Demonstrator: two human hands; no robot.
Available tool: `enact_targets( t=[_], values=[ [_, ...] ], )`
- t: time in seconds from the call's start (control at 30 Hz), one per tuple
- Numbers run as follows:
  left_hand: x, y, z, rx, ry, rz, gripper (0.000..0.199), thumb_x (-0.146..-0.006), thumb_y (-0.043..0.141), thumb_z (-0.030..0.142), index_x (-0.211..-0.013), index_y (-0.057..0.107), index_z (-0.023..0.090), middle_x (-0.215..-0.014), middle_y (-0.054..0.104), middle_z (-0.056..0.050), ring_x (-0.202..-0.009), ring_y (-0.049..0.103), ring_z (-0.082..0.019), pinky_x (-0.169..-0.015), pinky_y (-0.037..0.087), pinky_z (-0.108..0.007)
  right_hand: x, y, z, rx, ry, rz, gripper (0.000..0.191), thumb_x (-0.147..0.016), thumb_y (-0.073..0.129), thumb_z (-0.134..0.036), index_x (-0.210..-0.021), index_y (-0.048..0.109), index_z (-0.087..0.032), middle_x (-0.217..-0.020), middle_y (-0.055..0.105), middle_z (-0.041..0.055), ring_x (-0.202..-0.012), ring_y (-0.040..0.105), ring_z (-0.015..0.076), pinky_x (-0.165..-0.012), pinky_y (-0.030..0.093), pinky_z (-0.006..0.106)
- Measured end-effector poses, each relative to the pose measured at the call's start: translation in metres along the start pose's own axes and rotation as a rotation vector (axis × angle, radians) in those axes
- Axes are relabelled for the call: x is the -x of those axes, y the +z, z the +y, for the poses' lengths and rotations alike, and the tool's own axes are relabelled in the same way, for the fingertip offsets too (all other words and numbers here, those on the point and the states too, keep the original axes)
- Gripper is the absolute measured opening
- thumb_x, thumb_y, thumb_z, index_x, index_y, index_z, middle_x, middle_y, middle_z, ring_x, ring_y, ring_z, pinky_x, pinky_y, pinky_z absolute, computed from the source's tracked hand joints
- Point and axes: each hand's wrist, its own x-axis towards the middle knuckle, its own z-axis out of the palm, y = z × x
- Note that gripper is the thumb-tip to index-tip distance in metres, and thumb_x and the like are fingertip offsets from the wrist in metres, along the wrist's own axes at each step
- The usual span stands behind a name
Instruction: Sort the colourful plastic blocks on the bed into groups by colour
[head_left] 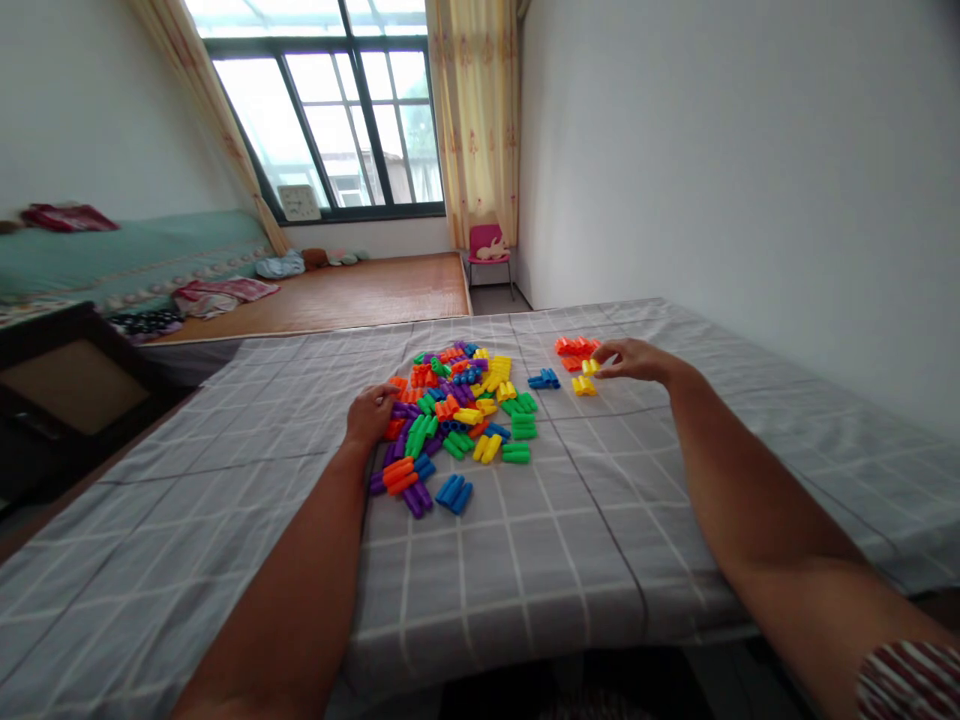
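My right hand (630, 358) pinches a yellow plastic tube-shaped building block (590, 367) just above the bed, at the right of the pile. Under it lies another yellow block (583, 386), and orange blocks (577, 347) sit right behind. At the pile's left edge, my left hand (369, 412) has its fingers curled against an orange block (398, 383); its fingertips are partly hidden. Between my hands spreads a mixed pile with purple, green, yellow and blue blocks (454, 494). A blue group (544, 379) lies apart, between the pile and my right hand.
A grey checked sheet (525, 560) covers the surface under the blocks. The white wall (735, 180) runs along the right side. Beyond are a low wooden platform (375, 290), a pink chair (486, 245) and a window. A dark cabinet (75, 380) stands at left.
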Motion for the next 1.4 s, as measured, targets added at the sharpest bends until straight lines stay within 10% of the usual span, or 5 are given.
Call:
enact_targets(
  t=[0.47, 0.87, 1.4],
  values=[
    [0.001, -0.001, 0.003, -0.025, -0.010, -0.014, 0.032, -0.078, 0.046, 0.024, -0.095, 0.074, 0.020, -0.106, 0.073, -0.005, -0.104, 0.064, -0.021, -0.097, 0.048, -0.032, -0.001, 0.010, -0.024, 0.089, -0.078, -0.015, 0.048, -0.065, 0.076, -0.041, -0.109, 0.071, -0.022, -0.108, 0.071, 0.0054, -0.085, 0.065, 0.0205, -0.081, 0.050, 0.032],
    [0.003, 0.000, 0.006, -0.032, -0.013, -0.008, 0.031, -0.078, 0.048, 0.020, -0.093, 0.075, 0.022, -0.103, 0.073, -0.005, -0.099, 0.065, -0.020, -0.094, 0.049, -0.032, -0.001, 0.078, -0.115, 0.696, -0.087, 0.102, 0.033, -0.092, 0.043, -0.019, -0.116, 0.065, -0.017, -0.105, 0.070, 0.0213, -0.112, 0.053, 0.0364, -0.089, 0.038, 0.053],
    [0.004, -0.003, 0.006, 0.076, -0.062, 0.026, 0.033, -0.078, 0.048, 0.013, -0.096, 0.075, 0.020, -0.106, 0.073, -0.005, -0.101, 0.065, -0.019, -0.094, 0.050, -0.031, -0.025, 0.120, -0.175, -0.025, -0.471, -0.021, 0.056, -0.078, 0.054, -0.010, -0.133, 0.052, -0.021, -0.126, 0.064, 0.0089, -0.089, 0.068, 0.0179, -0.084, 0.052, 0.033]
  ],
)
